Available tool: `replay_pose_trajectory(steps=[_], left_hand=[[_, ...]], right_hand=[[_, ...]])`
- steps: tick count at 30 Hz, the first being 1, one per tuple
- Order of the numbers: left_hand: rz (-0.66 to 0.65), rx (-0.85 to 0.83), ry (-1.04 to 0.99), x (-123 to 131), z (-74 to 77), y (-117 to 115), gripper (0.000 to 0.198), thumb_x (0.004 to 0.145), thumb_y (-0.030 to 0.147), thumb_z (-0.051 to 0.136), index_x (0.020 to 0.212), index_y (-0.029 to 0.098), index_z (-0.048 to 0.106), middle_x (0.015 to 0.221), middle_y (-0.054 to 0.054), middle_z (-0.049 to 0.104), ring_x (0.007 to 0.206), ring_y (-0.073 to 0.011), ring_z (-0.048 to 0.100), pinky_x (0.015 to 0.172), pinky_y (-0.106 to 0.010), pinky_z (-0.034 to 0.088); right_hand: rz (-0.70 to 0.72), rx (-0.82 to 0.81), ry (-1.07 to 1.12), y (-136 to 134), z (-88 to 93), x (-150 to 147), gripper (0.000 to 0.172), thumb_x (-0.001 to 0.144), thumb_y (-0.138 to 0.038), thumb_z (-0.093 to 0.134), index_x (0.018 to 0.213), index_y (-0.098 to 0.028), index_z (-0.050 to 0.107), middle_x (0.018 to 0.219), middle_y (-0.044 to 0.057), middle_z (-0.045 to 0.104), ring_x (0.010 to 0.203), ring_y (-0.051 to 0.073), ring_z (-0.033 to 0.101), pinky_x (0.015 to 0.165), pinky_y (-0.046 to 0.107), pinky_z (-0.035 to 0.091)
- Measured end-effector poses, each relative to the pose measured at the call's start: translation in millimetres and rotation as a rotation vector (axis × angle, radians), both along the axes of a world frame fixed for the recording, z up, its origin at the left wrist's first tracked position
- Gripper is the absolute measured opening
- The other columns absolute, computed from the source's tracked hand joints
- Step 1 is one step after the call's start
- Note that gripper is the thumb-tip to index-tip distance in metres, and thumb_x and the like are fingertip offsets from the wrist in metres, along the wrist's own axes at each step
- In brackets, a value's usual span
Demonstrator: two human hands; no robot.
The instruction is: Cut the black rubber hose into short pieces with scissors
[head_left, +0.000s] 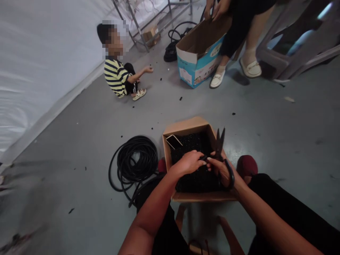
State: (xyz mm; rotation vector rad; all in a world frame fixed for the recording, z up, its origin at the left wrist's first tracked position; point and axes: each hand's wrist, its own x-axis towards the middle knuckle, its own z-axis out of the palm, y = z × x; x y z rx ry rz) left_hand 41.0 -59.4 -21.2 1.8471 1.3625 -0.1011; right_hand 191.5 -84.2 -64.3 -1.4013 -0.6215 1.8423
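Note:
My right hand [221, 170] grips black-handled scissors [219, 144], with the blades pointing up and away from me. My left hand [188, 163] pinches a short length of black rubber tubing [203, 158] against the scissors. Both hands are over an open cardboard box [186, 126] resting on my lap. The box is filled with small black cut pieces [190, 146], and a small flat pale item [174, 141] lies on top of them. A coil of black rubber tubing [134, 161] lies on the floor left of the box.
A seated person in a striped shirt [116, 76] is on the floor ahead. Farther on, a standing person's hands [216, 7] hold a blue-and-white cardboard box [198, 58]. Black bits lie scattered over the grey floor [79, 141]. A white wall [34, 71] runs along the left.

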Motion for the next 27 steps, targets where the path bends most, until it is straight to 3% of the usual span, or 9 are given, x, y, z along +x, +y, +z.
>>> replay_pose_trajectory(steps=[5, 7, 9, 12, 14, 17, 18, 23, 27], left_hand=[[0.051, -0.021, -0.143, 9.7, 6.3, -4.2, 0.025, 0.083, 0.03, 0.056, 0.101, 0.013, 0.064, 0.097, -0.009, 0.066, 0.09, -0.0201, 0.06, 0.078, -0.031, 0.047], [0.108, -0.063, -0.196, 3.9, 11.8, -4.7, 0.032, 0.084, 0.033, 0.056, 0.108, 0.013, 0.062, 0.095, -0.008, 0.067, 0.088, -0.0191, 0.06, 0.077, -0.03, 0.046], [0.197, -0.081, -0.272, -13.2, 17.3, -1.6, 0.042, 0.085, 0.037, 0.054, 0.119, 0.013, 0.057, 0.097, -0.008, 0.067, 0.086, -0.0173, 0.061, 0.077, -0.029, 0.046], [0.375, -0.108, -0.363, -62.6, 15.5, 13.0, 0.049, 0.085, 0.034, 0.053, 0.129, 0.014, 0.049, 0.098, -0.007, 0.067, 0.078, -0.0126, 0.061, 0.072, -0.026, 0.047], [0.596, -0.168, -0.349, -106.9, 3.1, 26.4, 0.056, 0.084, 0.026, 0.055, 0.136, 0.014, 0.041, 0.092, -0.006, 0.067, 0.068, -0.009, 0.059, 0.065, -0.022, 0.046], [1.151, -0.212, -0.156, -176.0, -27.3, 40.5, 0.058, 0.082, 0.016, 0.06, 0.137, 0.017, 0.04, 0.081, -0.003, 0.066, 0.064, -0.0074, 0.058, 0.063, -0.019, 0.046], [1.236, -0.222, -0.11, -197.2, -37.8, 41.4, 0.056, 0.083, 0.016, 0.058, 0.136, 0.014, 0.04, 0.082, -0.004, 0.066, 0.067, -0.0088, 0.059, 0.065, -0.021, 0.047], [1.481, -0.186, -0.008, -277.6, -71.9, 21.2, 0.037, 0.088, 0.034, 0.054, 0.119, 0.013, 0.053, 0.116, -0.01, 0.057, 0.099, -0.0197, 0.059, 0.084, -0.04, 0.052], [1.527, -0.145, 0.0, -300.1, -84.7, 15.7, 0.037, 0.088, 0.035, 0.054, 0.12, 0.014, 0.053, 0.119, -0.01, 0.056, 0.102, -0.0207, 0.058, 0.085, -0.042, 0.051]], right_hand=[[-0.041, -0.011, -0.033, 7.1, 0.6, 0.3, 0.052, 0.052, -0.04, 0.081, 0.091, -0.024, 0.049, 0.06, -0.009, 0.051, 0.043, 0.008, 0.048, 0.04, 0.021, 0.04], [-0.042, -0.042, -0.002, 7.5, 1.2, -0.3, 0.052, 0.051, -0.036, 0.082, 0.091, -0.025, 0.05, 0.059, -0.009, 0.051, 0.044, 0.008, 0.048, 0.04, 0.019, 0.04], [-0.055, -0.076, 0.049, 6.4, 4.8, -1.3, 0.054, 0.05, -0.034, 0.083, 0.091, -0.025, 0.05, 0.062, -0.008, 0.055, 0.045, 0.008, 0.05, 0.041, 0.019, 0.042], [-0.053, -0.094, 0.074, 1.5, 15.0, -3.3, 0.055, 0.05, -0.031, 0.084, 0.093, -0.025, 0.05, 0.069, -0.006, 0.06, 0.046, 0.007, 0.051, 0.041, 0.017, 0.043], [-0.042, -0.087, 0.054, -2.5, 21.7, -4.9, 0.055, 0.05, -0.031, 0.084, 0.094, -0.025, 0.051, 0.071, -0.006, 0.06, 0.045, 0.007, 0.051, 0.04, 0.017, 0.043], [-0.032, -0.107, 0.013, -6.1, 26.6, -7.0, 0.059, 0.047, -0.032, 0.086, 0.095, -0.025, 0.051, 0.071, -0.005, 0.06, 0.045, 0.008, 0.052, 0.039, 0.018, 0.044], [-0.028, -0.12, 0.008, -6.3, 26.4, -7.3, 0.06, 0.046, -0.032, 0.086, 0.095, -0.025, 0.051, 0.071, -0.004, 0.06, 0.045, 0.008, 0.052, 0.039, 0.019, 0.043], [-0.023, -0.152, -0.009, -2.8, 20.0, -6.9, 0.058, 0.049, -0.033, 0.086, 0.096, -0.026, 0.052, 0.074, -0.003, 0.061, 0.048, 0.01, 0.053, 0.039, 0.02, 0.044], [-0.001, -0.183, 0.0, -0.2, 19.1, -9.4, 0.056, 0.053, -0.032, 0.085, 0.099, -0.027, 0.053, 0.075, -0.002, 0.06, 0.051, 0.012, 0.053, 0.042, 0.024, 0.047]])
